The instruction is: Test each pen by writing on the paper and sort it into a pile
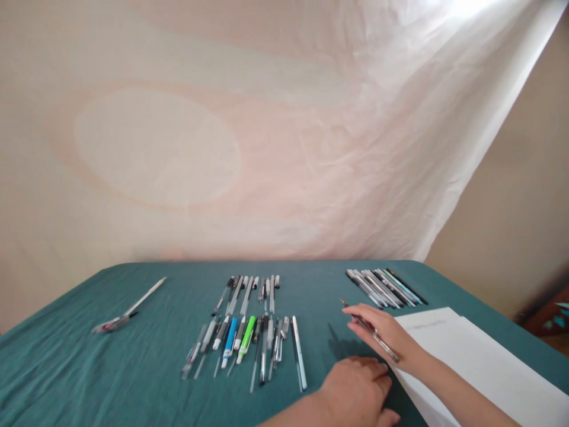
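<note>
My right hand [377, 329] pinches a clear-barrelled pen [376, 339] with a dark grip. Its tip points up and left, over the green cloth left of the paper. My left hand [355, 388] rests on the cloth at the near edge of the white paper sheets [480, 356]. Its fingers are slightly bent, the thumb apart from them, and nothing shows in it. Grey scribble marks [422, 325] are on the top sheet. Left of my hands lies a row of pen parts, including a blue barrel [229, 342], a green barrel [246, 339] and a pale blue pen [299, 356].
Several pens [386, 288] lie side by side at the back right. A second group of clear barrels and caps [246, 293] lies at the back middle. One white pen [146, 296] and a small clear packet [111, 324] are at the left. A pale sheet [284, 148] hangs behind the table.
</note>
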{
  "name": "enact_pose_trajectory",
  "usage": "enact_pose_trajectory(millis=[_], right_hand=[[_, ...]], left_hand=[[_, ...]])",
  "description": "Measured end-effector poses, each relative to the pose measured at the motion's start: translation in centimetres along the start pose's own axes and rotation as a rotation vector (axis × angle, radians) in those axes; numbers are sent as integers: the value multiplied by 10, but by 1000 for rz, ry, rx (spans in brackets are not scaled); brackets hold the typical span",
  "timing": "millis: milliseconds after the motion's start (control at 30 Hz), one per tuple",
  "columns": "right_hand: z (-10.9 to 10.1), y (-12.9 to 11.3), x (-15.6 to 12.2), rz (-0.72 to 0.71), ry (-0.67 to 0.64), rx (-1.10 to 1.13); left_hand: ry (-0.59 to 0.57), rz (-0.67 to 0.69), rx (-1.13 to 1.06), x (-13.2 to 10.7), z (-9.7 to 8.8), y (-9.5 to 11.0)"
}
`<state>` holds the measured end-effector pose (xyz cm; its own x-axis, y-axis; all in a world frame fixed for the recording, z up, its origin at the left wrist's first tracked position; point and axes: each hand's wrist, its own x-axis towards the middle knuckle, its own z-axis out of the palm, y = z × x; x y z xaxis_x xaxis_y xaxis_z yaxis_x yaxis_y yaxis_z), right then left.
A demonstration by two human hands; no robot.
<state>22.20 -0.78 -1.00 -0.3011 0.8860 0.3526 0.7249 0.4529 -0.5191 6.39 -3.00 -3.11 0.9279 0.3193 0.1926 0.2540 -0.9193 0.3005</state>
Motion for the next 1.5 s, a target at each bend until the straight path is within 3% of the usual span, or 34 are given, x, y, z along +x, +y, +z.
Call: enact_pose_trajectory(millis=[233, 567, 800, 1033, 1267, 1400, 1500], right_hand=[[2, 9, 4, -38, 75, -77], [-2, 17, -1, -42, 77, -14], [-7, 42, -2, 210, 174, 324], [-21, 60, 3, 401, 354, 387], [-39, 96, -3, 491, 416, 449], [-51, 136, -6, 553, 450, 400], [-64, 173, -6, 602, 488, 191]], left_hand=[[6, 19, -7, -1, 2, -2], [34, 15, -5, -4, -3, 2], [38, 2, -7, -5, -2, 3], [32, 0, -7, -5, -1, 3], [28, 1, -6, -5, 2, 1], [32, 2, -8, -5, 2, 1], [35, -5, -17, -6, 1, 0]])
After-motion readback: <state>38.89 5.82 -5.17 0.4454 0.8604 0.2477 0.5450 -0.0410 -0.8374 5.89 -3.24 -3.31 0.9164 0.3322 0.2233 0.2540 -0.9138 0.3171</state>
